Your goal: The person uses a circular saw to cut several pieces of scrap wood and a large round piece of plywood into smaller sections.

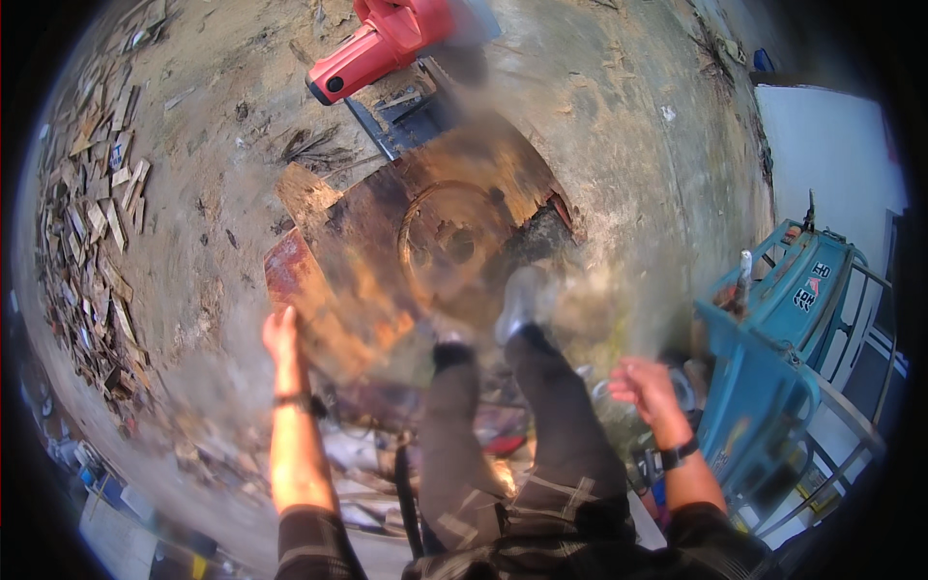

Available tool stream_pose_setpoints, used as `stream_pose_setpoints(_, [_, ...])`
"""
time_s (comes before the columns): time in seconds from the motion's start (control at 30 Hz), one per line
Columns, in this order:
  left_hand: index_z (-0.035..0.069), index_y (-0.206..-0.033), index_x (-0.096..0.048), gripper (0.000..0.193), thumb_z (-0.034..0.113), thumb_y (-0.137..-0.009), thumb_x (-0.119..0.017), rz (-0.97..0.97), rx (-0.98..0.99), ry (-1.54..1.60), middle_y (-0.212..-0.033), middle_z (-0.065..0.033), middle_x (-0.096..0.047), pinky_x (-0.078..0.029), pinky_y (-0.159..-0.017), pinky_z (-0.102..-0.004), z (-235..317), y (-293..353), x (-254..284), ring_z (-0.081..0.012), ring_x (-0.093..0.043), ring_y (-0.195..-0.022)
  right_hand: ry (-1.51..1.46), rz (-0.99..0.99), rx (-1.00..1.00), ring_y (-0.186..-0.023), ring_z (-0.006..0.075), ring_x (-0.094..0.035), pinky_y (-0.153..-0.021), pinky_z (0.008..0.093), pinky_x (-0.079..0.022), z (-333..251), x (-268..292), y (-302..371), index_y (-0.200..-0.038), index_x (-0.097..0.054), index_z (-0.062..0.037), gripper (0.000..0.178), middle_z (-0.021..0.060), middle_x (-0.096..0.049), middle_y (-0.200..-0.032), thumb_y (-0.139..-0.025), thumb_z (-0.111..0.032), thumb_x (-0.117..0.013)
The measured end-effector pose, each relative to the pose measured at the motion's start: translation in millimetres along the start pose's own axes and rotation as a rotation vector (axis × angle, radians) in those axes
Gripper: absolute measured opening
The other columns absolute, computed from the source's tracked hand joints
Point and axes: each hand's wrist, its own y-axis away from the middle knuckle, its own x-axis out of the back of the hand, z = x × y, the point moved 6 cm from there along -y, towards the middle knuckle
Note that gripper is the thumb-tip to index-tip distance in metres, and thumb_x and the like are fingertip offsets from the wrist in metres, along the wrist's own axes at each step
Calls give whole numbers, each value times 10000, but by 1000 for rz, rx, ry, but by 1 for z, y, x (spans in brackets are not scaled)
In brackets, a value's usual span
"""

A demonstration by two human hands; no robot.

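Observation:
My left hand (280,334) hangs in the air beside the left edge of a worn wooden board (377,217), its fingers loosely apart and nothing seen in it. Off to the right, my right hand (646,385) is also free, fingers loosely curled with gaps between them, not far from a teal machine (764,319). The board lies on the ground before my feet, marked by a round groove with a broken centre. Beyond it sits a red-bodied power saw (382,48), partly cut off by the upper rim. Neither hand touches these things. Motion blurs the middle.
Wood offcuts (101,213) lie heaped along the left. A dark metal piece (411,121) is between saw and board. My shoe (522,300) stands at the board's near edge. Metal rails (851,411) flank the teal machine, and a white panel (822,145) rises behind it.

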Motion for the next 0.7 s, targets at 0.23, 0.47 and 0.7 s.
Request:
stream_pose_setpoints(0.23, [-39, -982, -588, 242, 126, -806, -613, -9, -20, -49, -903, -77, -626, -453, -727, -271, 70, -9, -6, -162, -576, -807, 52, -46, 81, -728, 234, -621, -604, 311, -552, -39, -9, -59, -1133, -461, 58, 310, 173, -581, -941, -862, -91, -484])
stream_pose_setpoints(0.47, [-41, -985, -605, 277, 172, -807, -599, 60, -62, -194, -888, -62, -621, -437, -717, -270, 86, -3, -3, -143, -561, -801, 181, -237, 155, -697, 190, -623, -588, 287, -545, -86, -22, -185, -1087, -506, 43, 287, 133, -597, -911, -834, -88, -537])
stream_pose_setpoints(0.7, [56, -762, -590, 183, 234, -803, -590, 122, -82, -181, -613, 44, -486, -308, -471, -239, 53, -42, -7, -70, -398, -521, 392, -53, 289, -626, 144, -608, -536, 263, -521, -126, 17, -342, -1035, -552, 5, 257, 85, -608, -829, -805, -110, -554])
